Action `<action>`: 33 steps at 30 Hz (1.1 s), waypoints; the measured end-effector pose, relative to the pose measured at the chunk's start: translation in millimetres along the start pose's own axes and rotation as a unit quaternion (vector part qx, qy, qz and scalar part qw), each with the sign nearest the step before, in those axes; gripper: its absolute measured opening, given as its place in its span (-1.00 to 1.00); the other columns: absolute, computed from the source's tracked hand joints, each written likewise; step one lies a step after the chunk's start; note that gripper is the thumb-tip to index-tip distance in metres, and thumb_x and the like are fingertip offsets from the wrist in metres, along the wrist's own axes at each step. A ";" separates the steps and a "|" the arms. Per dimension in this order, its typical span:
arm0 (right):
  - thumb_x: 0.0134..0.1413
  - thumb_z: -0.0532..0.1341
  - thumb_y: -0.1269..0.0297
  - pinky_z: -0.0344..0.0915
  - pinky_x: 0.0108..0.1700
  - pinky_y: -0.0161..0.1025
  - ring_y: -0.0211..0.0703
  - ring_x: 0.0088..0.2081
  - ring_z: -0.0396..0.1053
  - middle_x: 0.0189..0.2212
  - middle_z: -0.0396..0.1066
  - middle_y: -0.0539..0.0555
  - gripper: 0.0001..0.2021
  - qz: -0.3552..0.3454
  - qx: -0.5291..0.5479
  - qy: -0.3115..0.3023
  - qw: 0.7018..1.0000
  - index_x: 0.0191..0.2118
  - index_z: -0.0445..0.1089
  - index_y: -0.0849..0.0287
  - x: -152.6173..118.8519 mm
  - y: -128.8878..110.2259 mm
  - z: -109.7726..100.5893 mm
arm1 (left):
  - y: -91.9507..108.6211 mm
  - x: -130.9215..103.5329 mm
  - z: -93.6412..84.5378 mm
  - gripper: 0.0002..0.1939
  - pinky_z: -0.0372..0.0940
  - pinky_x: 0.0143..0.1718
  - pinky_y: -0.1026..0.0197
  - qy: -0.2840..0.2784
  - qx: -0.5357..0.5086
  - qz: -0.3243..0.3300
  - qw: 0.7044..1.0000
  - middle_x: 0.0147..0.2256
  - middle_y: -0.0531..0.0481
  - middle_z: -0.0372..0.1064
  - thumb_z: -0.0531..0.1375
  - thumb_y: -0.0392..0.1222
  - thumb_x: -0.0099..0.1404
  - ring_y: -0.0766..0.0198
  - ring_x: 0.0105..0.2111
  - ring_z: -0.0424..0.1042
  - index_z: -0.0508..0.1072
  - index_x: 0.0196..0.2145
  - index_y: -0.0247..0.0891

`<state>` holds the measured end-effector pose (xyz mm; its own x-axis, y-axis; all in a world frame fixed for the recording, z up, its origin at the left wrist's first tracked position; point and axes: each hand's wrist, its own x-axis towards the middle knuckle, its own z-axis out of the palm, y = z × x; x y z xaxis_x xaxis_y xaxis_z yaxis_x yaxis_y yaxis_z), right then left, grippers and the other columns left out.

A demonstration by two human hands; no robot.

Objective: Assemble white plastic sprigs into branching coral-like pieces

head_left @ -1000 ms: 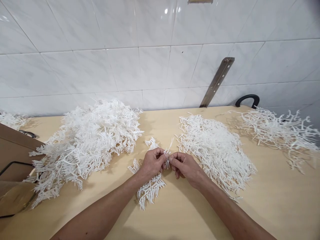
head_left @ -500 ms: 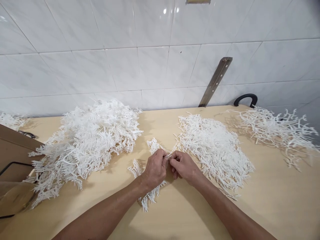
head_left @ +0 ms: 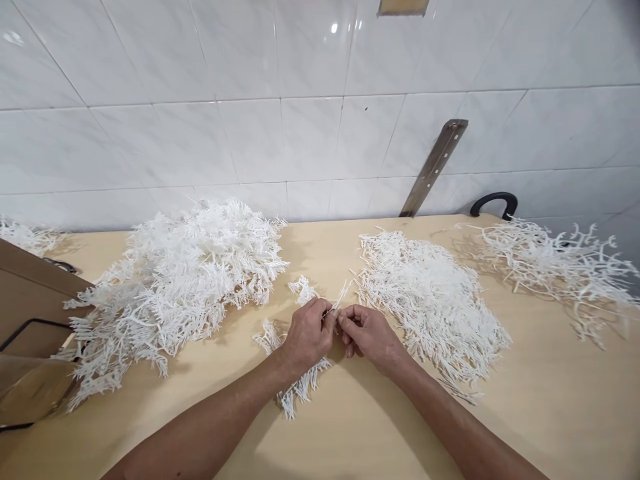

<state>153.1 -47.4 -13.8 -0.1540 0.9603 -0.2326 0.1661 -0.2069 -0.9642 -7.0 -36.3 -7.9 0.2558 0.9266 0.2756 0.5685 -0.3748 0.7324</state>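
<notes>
Just above the table, at the middle of the head view, my two hands meet fingertip to fingertip. My left hand point(head_left: 307, 331) pinches thin white sprigs point(head_left: 343, 293) whose tips stick up between the hands. The fingers of my right hand point(head_left: 369, 335) are closed on the same sprigs close by; their lower ends are hidden by the fingers. Under and beside my left hand lies a small group of branching white sprigs point(head_left: 299, 393), partly covered by the hand and wrist. A denser heap of thin white sprigs point(head_left: 430, 303) lies just right of my right hand.
A large fluffy heap of white sprigs point(head_left: 195, 273) spreads on the left of the wooden table point(head_left: 555, 413). Thicker white branches point(head_left: 555, 260) lie far right, by a black curved handle point(head_left: 495, 197). A metal strip point(head_left: 434, 168) leans against the tiled wall. A brown box point(head_left: 35, 287) stands left.
The sprig tips between my hands now point more upright, where before they leaned toward the right heap. Both hands stay close together in nearly the same place. The view has shifted slightly.
</notes>
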 end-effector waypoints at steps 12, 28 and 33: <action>-0.03 0.13 0.42 0.26 -0.62 -0.35 -0.23 -0.68 0.40 -0.66 0.37 -0.10 -0.94 0.034 -0.080 0.028 0.996 -0.46 0.30 0.14 -0.3 -6.1 4.8 | -1.1 -3.5 3.4 -0.85 0.07 -0.46 0.19 -0.074 0.176 0.041 0.981 -0.38 -0.01 0.26 -0.04 -0.32 0.38 0.23 -0.48 0.23 0.19 -0.37 -0.18; 0.03 0.16 0.30 0.27 -0.52 -0.25 -0.18 -0.64 0.38 -0.67 0.35 -0.04 -0.91 -0.013 -0.171 0.152 0.973 -0.46 0.28 0.12 9.6 -2.8 -18.7 | 7.5 1.4 -4.4 -0.70 0.03 -0.43 0.24 0.004 -0.113 0.004 0.994 -0.54 0.14 0.02 0.04 -0.09 0.38 0.34 -0.50 0.06 0.09 -0.49 -0.19; -0.02 0.27 0.25 0.33 -0.57 -0.28 -0.27 -0.60 0.40 -0.35 0.52 0.06 -0.85 -0.049 0.055 0.095 0.993 -0.44 0.31 0.16 7.1 -5.6 -32.5 | 6.7 4.4 -4.4 -0.65 0.08 -0.50 0.28 -0.040 -0.231 -0.100 0.967 -0.61 0.16 0.08 0.11 0.03 0.35 0.37 -0.58 0.12 0.21 -0.50 -0.21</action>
<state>182.7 -33.3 -6.0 0.0243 0.9927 -0.1184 0.0510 -0.1196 -0.9915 -5.5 -34.6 0.9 0.2475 0.9668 0.0637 0.2077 -0.1172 0.9711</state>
